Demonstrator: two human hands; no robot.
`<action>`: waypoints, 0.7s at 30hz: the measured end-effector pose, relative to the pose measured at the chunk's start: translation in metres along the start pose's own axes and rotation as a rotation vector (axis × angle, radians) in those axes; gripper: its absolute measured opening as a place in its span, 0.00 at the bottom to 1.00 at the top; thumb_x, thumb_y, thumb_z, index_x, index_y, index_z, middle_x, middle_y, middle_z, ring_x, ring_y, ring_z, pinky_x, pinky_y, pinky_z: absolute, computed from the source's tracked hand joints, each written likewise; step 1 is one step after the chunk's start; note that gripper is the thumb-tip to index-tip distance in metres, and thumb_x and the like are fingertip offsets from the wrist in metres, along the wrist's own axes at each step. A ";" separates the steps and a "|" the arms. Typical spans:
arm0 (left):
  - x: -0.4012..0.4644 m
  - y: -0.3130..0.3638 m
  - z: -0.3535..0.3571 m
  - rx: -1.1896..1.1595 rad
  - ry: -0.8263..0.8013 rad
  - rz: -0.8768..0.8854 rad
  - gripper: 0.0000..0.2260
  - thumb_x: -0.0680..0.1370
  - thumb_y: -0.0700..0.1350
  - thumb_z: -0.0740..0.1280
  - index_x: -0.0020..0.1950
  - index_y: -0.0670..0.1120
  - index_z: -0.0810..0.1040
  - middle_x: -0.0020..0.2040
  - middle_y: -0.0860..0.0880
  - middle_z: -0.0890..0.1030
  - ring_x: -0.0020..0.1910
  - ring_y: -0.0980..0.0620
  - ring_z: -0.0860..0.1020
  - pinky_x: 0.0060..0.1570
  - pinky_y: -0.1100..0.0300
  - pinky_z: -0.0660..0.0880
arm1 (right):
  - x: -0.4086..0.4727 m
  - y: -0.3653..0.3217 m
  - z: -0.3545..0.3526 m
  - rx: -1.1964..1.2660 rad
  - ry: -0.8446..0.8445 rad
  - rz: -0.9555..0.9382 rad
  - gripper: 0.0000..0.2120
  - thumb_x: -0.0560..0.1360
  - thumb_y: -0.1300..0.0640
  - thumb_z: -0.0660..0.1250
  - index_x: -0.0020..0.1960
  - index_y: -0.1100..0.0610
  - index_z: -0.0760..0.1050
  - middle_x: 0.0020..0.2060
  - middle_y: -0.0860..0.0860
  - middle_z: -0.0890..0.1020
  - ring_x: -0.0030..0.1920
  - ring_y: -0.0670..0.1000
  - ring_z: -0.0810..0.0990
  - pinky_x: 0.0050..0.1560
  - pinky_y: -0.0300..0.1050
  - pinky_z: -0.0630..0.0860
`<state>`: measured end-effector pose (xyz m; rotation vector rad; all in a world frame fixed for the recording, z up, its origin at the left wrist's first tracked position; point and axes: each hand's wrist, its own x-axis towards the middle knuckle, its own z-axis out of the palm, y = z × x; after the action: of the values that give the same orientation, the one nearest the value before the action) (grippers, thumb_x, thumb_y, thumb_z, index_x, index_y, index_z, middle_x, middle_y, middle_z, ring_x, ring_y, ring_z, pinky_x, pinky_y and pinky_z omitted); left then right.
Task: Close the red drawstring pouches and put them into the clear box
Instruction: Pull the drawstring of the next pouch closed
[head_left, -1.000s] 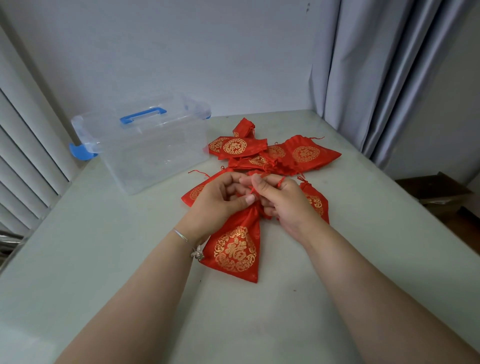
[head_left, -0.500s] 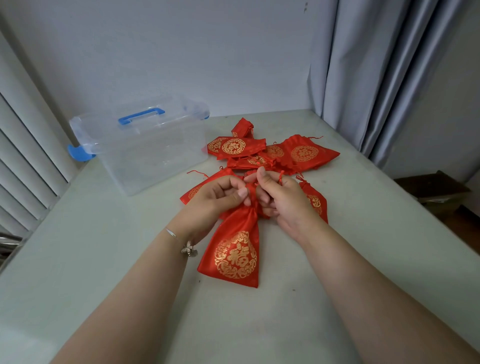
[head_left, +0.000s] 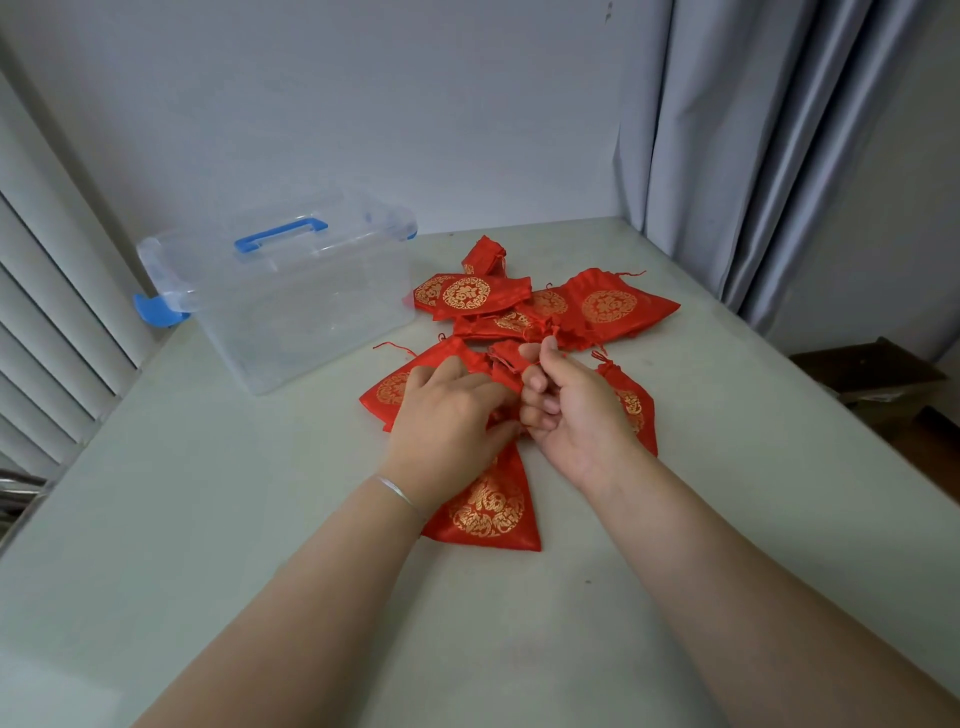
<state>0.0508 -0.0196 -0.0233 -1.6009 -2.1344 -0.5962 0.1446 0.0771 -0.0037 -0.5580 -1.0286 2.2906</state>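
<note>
A red drawstring pouch with a gold emblem lies on the table in front of me, its neck gathered between my hands. My left hand grips the gathered neck from above. My right hand pinches the pouch's red drawstring between thumb and forefinger, its other fingers curled. Several more red pouches lie in a loose pile behind my hands, one partly under my left hand and one beside my right wrist. The clear box with a blue handle stands at the back left, lid on.
The pale table runs to a wall at the back. Grey curtains hang at the right, white blinds at the left. A cardboard box sits on the floor beyond the table's right edge.
The pouch neck has been drawn tighter. My left hand turned palm-down over the neck, and my right hand pulled the drawstring up and away to the right.
</note>
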 end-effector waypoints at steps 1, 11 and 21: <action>0.000 0.001 0.001 0.014 0.015 0.000 0.07 0.69 0.53 0.66 0.38 0.52 0.79 0.34 0.56 0.78 0.38 0.49 0.72 0.41 0.53 0.68 | 0.000 0.000 0.000 0.029 0.007 0.002 0.13 0.82 0.53 0.56 0.44 0.58 0.73 0.22 0.47 0.69 0.19 0.41 0.61 0.19 0.33 0.56; 0.005 -0.016 -0.020 -1.063 -0.085 -0.734 0.06 0.75 0.37 0.69 0.41 0.47 0.83 0.33 0.54 0.81 0.33 0.60 0.76 0.41 0.64 0.74 | -0.006 -0.005 0.003 -0.090 -0.056 0.121 0.13 0.81 0.56 0.57 0.40 0.58 0.71 0.26 0.50 0.73 0.22 0.44 0.65 0.22 0.35 0.62; 0.006 -0.024 -0.034 -1.137 -0.141 -0.783 0.07 0.72 0.32 0.70 0.40 0.44 0.82 0.36 0.47 0.82 0.37 0.52 0.78 0.48 0.54 0.76 | -0.015 -0.015 0.001 -1.038 -0.114 -0.040 0.13 0.77 0.53 0.64 0.37 0.55 0.81 0.27 0.42 0.77 0.27 0.40 0.72 0.31 0.35 0.66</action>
<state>0.0282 -0.0403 0.0058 -1.0924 -2.6696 -2.3036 0.1601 0.0750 0.0110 -0.7690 -2.2460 1.6117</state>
